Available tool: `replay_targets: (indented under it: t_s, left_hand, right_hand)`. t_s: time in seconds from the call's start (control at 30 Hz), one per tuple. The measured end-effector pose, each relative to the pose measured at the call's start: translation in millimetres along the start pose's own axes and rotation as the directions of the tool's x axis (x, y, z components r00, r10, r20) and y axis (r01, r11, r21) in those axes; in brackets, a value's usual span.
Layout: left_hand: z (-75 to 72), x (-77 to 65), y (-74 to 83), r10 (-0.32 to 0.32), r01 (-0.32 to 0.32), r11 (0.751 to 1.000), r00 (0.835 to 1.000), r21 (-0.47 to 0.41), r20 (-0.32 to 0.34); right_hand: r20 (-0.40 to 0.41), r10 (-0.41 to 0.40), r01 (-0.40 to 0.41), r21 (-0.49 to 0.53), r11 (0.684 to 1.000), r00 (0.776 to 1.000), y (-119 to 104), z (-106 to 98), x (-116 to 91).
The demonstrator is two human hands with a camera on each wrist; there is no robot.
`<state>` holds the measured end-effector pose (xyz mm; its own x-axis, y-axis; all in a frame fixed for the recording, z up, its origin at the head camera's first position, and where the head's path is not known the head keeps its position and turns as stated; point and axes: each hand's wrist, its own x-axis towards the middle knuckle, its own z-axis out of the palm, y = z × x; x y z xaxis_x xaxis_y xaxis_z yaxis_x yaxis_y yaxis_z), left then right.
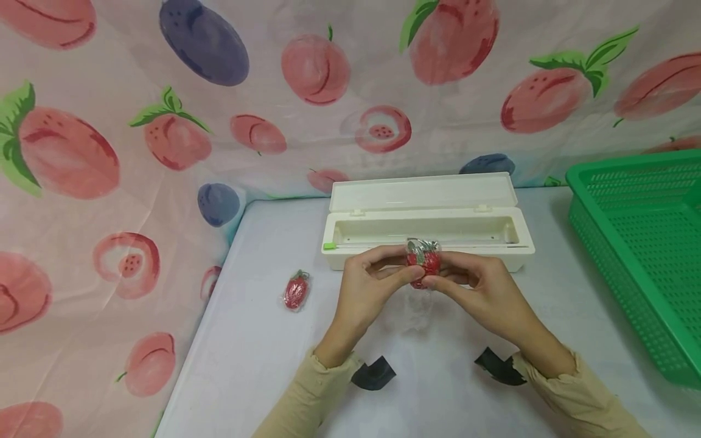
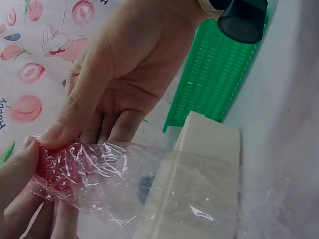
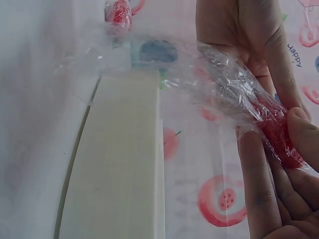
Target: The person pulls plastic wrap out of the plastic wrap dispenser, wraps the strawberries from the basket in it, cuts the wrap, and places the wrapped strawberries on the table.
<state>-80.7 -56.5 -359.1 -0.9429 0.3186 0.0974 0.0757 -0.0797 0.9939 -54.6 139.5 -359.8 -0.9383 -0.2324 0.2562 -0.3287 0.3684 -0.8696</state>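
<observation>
My left hand (image 1: 368,285) and right hand (image 1: 484,291) together hold a red, strawberry-like piece (image 1: 431,261), thumbs on its near side and fingers behind. Clear plastic film covers it, shiny and crumpled. A loose length of film (image 2: 199,199) trails off the piece, seen hanging below the hands. Both thumbs press close together on the wrapped red part (image 2: 62,167) in the left wrist view. To the left on the table lies a second red piece (image 1: 296,292) with a green top, also wrapped in clear film.
Behind the hands stands a long white box (image 1: 427,250), its lid (image 1: 421,193) raised and a green slider (image 1: 329,246) on its front edge. A green basket (image 1: 608,255) is at the right. Fruit-printed cloth (image 1: 306,146) hangs behind the white table (image 1: 241,340).
</observation>
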Motion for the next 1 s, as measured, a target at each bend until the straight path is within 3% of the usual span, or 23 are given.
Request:
replay_targets:
  t_s: [0.37, 0.53, 0.8, 1.0]
  left_hand:
    - [-4.2, 1.1, -1.1, 0.041, -0.051, 0.986, 0.997, 0.156, 0.067]
    - [-2.5, 1.1, -2.2, 0.072, -0.082, 0.976, 0.996, 0.201, 0.054]
    - [-4.9, 1.8, 1.7, 0.042, -0.037, 0.992, 0.998, 0.119, -0.04]
    - [-5.3, 1.9, 3.0, -0.002, 0.006, 0.997, 0.999, 0.082, -0.051]
  right_hand:
    - [-0.037, -0.046, 0.047, 0.008, 0.999, 0.998, 4, 0, -1]
    - [-0.024, -0.044, 0.044, -0.013, 0.999, 0.999, 4, 0, 0]
    - [0.045, -0.116, 0.122, -0.171, 0.978, 0.992, 12, 4, 3]
    - [0.05, -0.141, 0.148, -0.181, 0.972, 0.989, 14, 6, 3]
